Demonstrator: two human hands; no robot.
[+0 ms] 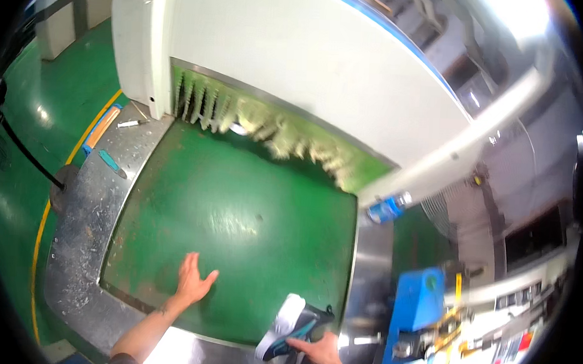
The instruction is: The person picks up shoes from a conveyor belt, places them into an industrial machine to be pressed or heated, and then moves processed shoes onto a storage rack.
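Green surface (232, 199) lies beneath the left hand (194, 286), fingers apart, empty. The right hand (323, 352) has its grip clamped on a dark shoe (305, 316) by the near right corner; a loosening one-handed hold could drop it onto the metal edge (370, 263).

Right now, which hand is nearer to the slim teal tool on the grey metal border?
Left. The left hand hovers open over the flat green surface, lower right of the tool in the picture; the right hand, holding a white-and-dark shoe, is farther right and lower.
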